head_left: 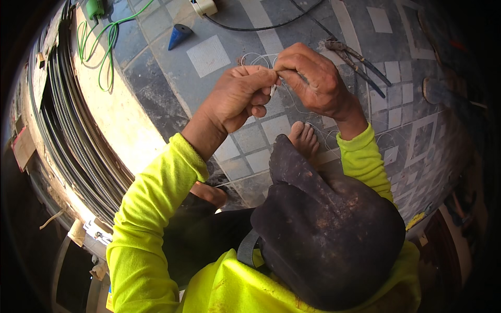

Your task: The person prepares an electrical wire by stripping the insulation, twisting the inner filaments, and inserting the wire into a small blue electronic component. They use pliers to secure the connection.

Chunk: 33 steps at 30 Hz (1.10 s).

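Note:
Both hands meet above the tiled floor, fingertips pinched together. My left hand (242, 94) is closed, thumb and forefinger pressed on a thin white cord (255, 54). Right beside it, my right hand (315, 83) pinches at the same spot, its fingers curled. Loops of the cord show behind the fingertips, and a loose length trails down toward a bare foot (304, 136). A small white piece (273, 89) hangs just under the pinch; its kind is too small to tell. The exact point between the fingertips is hidden.
Metal pincers (360, 65) lie on the floor to the right. Farther off are a blue cone (180, 35) and a white box (204, 6) with a black cable. A green cord (110, 49) curls at upper left, near a bundle of long dark cables (65, 122). A dark cap covers the lower middle.

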Each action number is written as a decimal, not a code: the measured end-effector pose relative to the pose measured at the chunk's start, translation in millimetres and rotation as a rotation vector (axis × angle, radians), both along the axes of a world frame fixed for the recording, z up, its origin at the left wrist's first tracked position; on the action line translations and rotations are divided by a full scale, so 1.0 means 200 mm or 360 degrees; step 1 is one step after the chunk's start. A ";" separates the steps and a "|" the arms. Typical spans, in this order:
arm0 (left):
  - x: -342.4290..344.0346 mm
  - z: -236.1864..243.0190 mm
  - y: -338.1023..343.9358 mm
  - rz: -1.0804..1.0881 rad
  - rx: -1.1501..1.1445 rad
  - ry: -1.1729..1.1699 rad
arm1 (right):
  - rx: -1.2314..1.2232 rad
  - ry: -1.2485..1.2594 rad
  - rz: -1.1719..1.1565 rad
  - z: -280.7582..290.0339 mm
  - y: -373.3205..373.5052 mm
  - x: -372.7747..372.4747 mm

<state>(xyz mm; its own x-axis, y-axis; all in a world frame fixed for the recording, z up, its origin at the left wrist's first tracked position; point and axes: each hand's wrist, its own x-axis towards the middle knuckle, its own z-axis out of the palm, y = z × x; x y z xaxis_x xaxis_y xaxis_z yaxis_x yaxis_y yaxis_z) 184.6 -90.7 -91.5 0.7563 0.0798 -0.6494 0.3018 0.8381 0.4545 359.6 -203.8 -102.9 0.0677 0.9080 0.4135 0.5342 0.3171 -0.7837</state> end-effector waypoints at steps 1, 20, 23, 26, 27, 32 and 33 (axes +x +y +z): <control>0.01 0.00 0.00 -0.0011 0.0008 0.0012 | 0.0020 -0.0023 -0.0013 0.00 0.00 0.00; 0.06 0.09 -0.08 0.0428 0.0261 0.0147 | 0.0087 0.0313 -0.0626 -0.09 -0.09 -0.21; 0.05 0.10 -0.06 0.0310 0.0599 0.0199 | 0.0011 0.0434 -0.0575 -0.07 -0.09 -0.23; 0.02 0.07 -0.01 -0.0057 0.1279 0.0190 | 0.0002 0.0301 -0.0450 -0.01 -0.07 -0.19; 0.02 0.07 0.01 -0.0164 0.1387 0.0176 | 0.0001 0.0228 -0.0401 0.00 -0.07 -0.18; 0.03 0.08 0.01 -0.0165 0.2061 0.0028 | 0.0112 0.0205 -0.0312 -0.06 -0.06 -0.18; 0.03 0.07 -0.01 -0.0037 0.2023 -0.0035 | 0.0094 0.0206 -0.0329 -0.07 -0.06 -0.19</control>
